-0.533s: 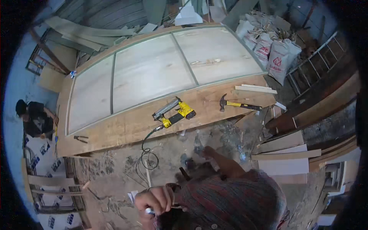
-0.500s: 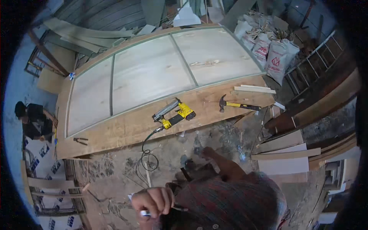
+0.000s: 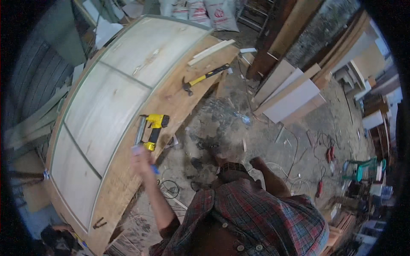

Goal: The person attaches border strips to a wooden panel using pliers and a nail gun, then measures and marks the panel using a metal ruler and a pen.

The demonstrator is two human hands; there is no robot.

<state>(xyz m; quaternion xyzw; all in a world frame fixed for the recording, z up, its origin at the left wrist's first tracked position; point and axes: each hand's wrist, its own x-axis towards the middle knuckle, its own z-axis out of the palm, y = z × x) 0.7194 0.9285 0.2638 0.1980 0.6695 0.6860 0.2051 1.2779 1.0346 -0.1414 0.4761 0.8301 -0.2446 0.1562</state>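
Note:
My left hand (image 3: pixel 143 164) is raised beside the near edge of the wooden work table (image 3: pixel 168 91), its fingers closed on a small white-and-blue object (image 3: pixel 155 169); blur hides its kind. Just beyond it lies a yellow-and-black nail gun (image 3: pixel 154 128) with a grey magazine. Farther up the table rests a claw hammer (image 3: pixel 204 79) with a yellow-and-black handle. A large pale panel (image 3: pixel 104 100) with a green-grey frame and two crossbars covers most of the table. My right hand (image 3: pixel 257 163) hangs low by my body over the floor, its fingers unclear.
Pliers (image 3: pixel 100 223) and pale wood strips (image 3: pixel 211 52) lie on the table. A person (image 3: pixel 60 241) is at the far-left end. Boards (image 3: pixel 290 91) lean at the right. Hose loops (image 3: pixel 171 188) and red-handled tools (image 3: pixel 329 153) lie on the floor. Filled sacks (image 3: pixel 220 15) stand behind.
My view has turned to the right, swinging the table to the left side. My left hand has moved from near my body out to the table edge beside the nail gun.

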